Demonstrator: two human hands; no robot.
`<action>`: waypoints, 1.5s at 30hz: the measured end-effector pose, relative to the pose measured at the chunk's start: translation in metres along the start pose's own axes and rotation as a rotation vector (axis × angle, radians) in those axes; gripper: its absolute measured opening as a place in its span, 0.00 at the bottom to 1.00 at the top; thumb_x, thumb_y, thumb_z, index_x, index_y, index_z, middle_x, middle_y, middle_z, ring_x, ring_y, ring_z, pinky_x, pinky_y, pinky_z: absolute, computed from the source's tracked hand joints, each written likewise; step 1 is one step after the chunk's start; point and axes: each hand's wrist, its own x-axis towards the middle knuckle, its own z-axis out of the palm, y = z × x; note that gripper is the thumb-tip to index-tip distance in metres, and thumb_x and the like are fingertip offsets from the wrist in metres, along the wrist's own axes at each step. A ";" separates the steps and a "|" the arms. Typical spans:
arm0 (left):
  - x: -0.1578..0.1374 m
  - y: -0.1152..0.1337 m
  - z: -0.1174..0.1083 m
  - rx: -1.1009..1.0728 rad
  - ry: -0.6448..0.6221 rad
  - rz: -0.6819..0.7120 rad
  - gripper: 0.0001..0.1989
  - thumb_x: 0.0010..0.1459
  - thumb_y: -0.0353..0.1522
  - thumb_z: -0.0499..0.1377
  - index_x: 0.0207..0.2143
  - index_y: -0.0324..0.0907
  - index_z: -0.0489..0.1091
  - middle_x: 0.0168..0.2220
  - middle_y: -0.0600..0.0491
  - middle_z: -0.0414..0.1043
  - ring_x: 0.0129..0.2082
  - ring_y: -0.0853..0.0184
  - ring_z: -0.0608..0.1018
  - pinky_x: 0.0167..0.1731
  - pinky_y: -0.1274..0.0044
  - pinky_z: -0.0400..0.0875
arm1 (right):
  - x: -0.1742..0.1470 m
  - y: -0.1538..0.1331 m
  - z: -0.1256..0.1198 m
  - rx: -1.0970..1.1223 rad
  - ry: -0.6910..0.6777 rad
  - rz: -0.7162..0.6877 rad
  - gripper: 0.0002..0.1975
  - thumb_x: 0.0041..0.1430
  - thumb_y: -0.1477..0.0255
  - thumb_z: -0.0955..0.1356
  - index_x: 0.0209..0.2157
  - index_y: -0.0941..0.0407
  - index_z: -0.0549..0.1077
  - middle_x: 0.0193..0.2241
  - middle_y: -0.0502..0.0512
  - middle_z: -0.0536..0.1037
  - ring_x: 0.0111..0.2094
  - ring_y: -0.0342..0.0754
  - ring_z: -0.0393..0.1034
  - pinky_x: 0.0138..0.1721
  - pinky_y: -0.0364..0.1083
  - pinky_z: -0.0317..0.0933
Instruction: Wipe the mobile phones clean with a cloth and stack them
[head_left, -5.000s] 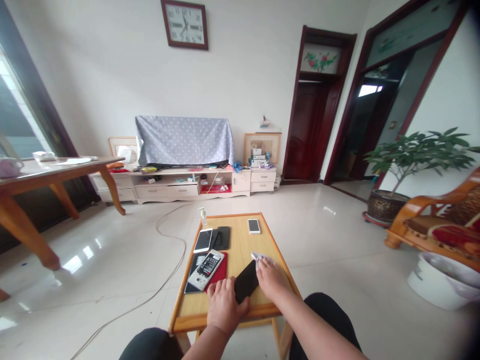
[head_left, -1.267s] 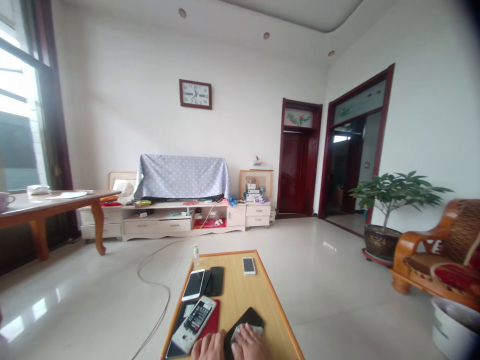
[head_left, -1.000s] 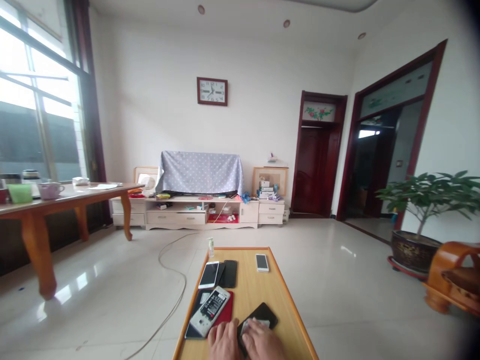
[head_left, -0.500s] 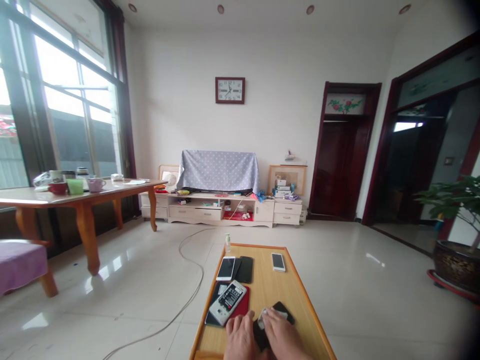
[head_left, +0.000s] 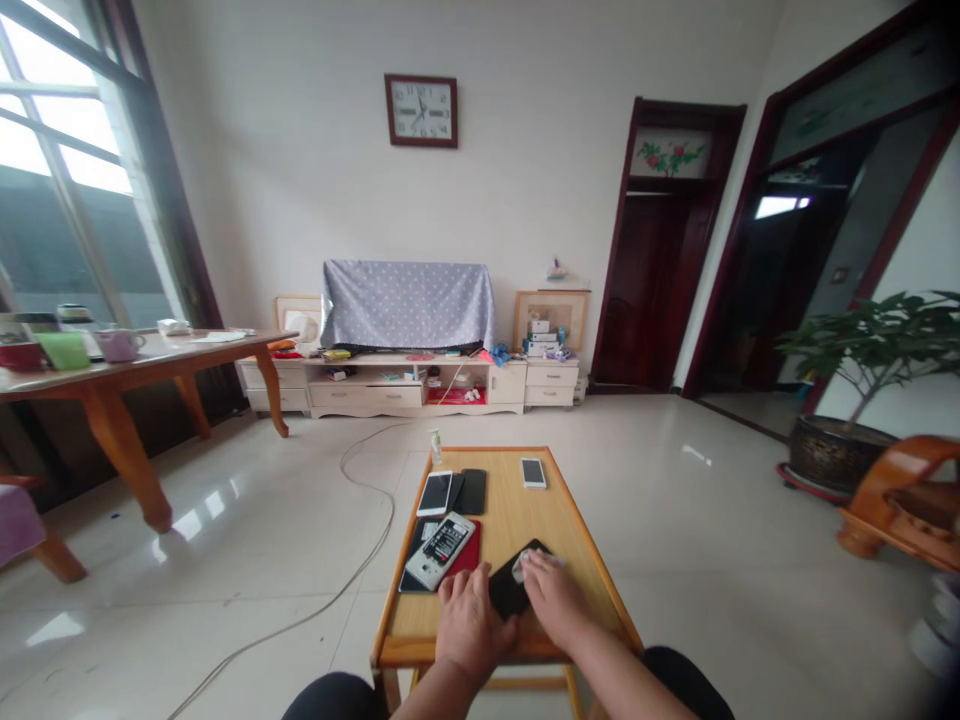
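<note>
A black phone (head_left: 507, 594) lies slanted on the small wooden table (head_left: 517, 515), near its front edge. My left hand (head_left: 471, 618) grips the phone's near left end, with the thumb along the lower edge. My right hand (head_left: 553, 597) presses a crumpled white wipe (head_left: 519, 568) onto the phone's upper part; its fingers are bent together over the wipe and hide much of it. Left of my hands, a silver phone with its back off (head_left: 442, 552) rests on a dark flat item and a red one (head_left: 470, 553).
Farther up the table are a white phone (head_left: 435, 494), a black phone or case (head_left: 472, 492), a smaller white phone (head_left: 533, 473) and a pump bottle (head_left: 436, 446). A cable (head_left: 382, 520) runs across the floor at left. A potted plant (head_left: 836, 447) stands at right.
My view has tilted down and turned right, so my knees and the table's front edge now show. The right hand with the wipe has shifted toward the phone's far end.
</note>
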 end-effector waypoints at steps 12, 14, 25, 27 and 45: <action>0.010 0.003 -0.003 0.004 -0.075 -0.008 0.34 0.52 0.45 0.60 0.59 0.40 0.64 0.53 0.43 0.71 0.56 0.53 0.68 0.59 0.64 0.50 | -0.037 -0.006 0.004 -0.026 -0.048 -0.101 0.24 0.70 0.66 0.56 0.61 0.56 0.70 0.63 0.59 0.67 0.65 0.54 0.58 0.67 0.56 0.50; 0.010 0.004 -0.003 0.005 -0.065 -0.019 0.35 0.50 0.45 0.61 0.58 0.41 0.64 0.53 0.44 0.72 0.56 0.53 0.67 0.59 0.64 0.50 | -0.030 -0.002 -0.006 -0.077 -0.018 0.000 0.24 0.70 0.67 0.55 0.60 0.57 0.70 0.63 0.60 0.67 0.66 0.55 0.57 0.67 0.58 0.47; 0.009 -0.001 0.003 0.000 -0.027 0.011 0.32 0.53 0.41 0.60 0.59 0.40 0.63 0.53 0.44 0.72 0.54 0.54 0.68 0.58 0.64 0.52 | -0.017 -0.029 -0.009 -0.009 -0.096 -0.078 0.24 0.71 0.67 0.54 0.57 0.54 0.73 0.60 0.56 0.71 0.63 0.51 0.61 0.67 0.55 0.46; 0.009 0.000 0.001 -0.001 -0.033 -0.005 0.35 0.50 0.43 0.62 0.59 0.41 0.63 0.53 0.44 0.71 0.55 0.52 0.67 0.59 0.63 0.52 | -0.010 -0.024 -0.009 -0.050 -0.053 0.043 0.24 0.71 0.67 0.54 0.57 0.56 0.73 0.61 0.58 0.70 0.65 0.52 0.59 0.67 0.56 0.46; 0.007 0.002 -0.001 -0.005 -0.010 -0.002 0.36 0.49 0.45 0.61 0.59 0.40 0.65 0.52 0.43 0.72 0.54 0.53 0.69 0.59 0.64 0.52 | 0.017 0.017 -0.002 -0.071 0.031 0.102 0.24 0.69 0.66 0.56 0.61 0.55 0.69 0.64 0.58 0.65 0.67 0.54 0.55 0.65 0.54 0.51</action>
